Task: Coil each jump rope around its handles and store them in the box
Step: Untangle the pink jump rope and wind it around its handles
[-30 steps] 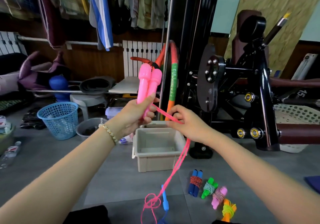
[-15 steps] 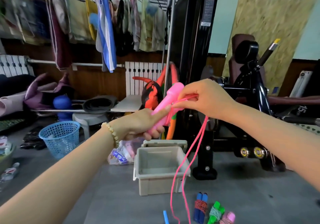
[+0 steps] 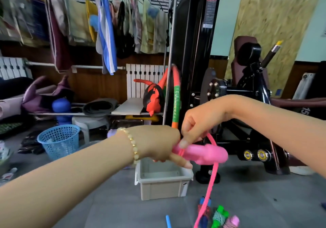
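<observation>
My left hand (image 3: 158,144) grips the two pink handles (image 3: 206,154) together, and they point sideways to the right, above the box. Fingers of my right hand (image 3: 195,127) pinch the pink rope (image 3: 210,182) just above the handles. One turn of rope lies round the handles near my left fingers, and the rest hangs down to the floor. The grey plastic box (image 3: 162,189) stands open on the floor below my hands. Coiled ropes lie at the lower right: a blue one (image 3: 204,210), a green one (image 3: 219,216) and a pink one (image 3: 232,222).
A loose blue handle (image 3: 168,221) lies on the floor by the bottom edge. A black weight machine (image 3: 229,90) stands right behind the box. A blue basket (image 3: 59,140) and a cluttered low shelf are at the left, with clothes hanging above.
My left hand has tipped the pink handles from slanting upward to lying sideways and lower. My right hand has come down over them with the rope. The view has tilted up.
</observation>
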The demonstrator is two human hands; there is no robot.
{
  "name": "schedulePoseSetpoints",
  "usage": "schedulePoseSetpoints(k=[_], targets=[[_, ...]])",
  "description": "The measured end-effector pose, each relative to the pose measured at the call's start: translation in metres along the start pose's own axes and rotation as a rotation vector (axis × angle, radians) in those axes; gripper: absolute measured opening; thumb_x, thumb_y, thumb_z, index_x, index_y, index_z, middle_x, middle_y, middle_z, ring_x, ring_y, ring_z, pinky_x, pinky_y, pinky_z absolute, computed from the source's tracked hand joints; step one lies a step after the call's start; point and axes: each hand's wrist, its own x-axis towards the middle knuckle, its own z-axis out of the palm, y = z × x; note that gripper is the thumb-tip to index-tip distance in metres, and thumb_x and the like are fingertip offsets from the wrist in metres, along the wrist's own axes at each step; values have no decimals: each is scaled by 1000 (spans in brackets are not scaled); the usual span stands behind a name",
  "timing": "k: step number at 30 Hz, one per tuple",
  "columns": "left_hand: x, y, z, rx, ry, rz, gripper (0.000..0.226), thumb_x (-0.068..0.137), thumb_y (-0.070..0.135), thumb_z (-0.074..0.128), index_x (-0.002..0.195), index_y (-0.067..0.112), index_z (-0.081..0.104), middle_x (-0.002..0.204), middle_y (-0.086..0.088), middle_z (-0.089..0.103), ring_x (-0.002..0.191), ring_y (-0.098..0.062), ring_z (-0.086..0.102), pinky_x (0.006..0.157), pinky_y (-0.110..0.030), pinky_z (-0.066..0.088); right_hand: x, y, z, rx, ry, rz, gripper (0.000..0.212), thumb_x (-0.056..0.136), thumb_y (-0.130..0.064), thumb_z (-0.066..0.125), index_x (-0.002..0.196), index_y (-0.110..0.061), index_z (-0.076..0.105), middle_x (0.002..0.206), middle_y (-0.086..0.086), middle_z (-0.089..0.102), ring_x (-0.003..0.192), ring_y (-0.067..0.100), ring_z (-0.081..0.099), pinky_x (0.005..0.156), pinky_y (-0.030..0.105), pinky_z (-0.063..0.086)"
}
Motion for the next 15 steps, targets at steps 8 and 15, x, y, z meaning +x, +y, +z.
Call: schedulePoseSetpoints(k=[8,15], targets=[[5,-23,35,-396,-101,-49,40,91,52,51,73,16,56,55,3,50,38,-6,44,37,-16,37,35,26,34,48,348,-74,31,73,-50,73,87,-23,67,81,-4,58,75,10,50,75,32,41],[13,-47,65,-1234,-101,-359,46,95,55,32,85,13,48,47,9,42,34,1,33,30,-9,19,39,37,67,-10,878,-185,63,77,-46,70,130,-26,43,126,-17,43,117,-6,39,96,5,27]])
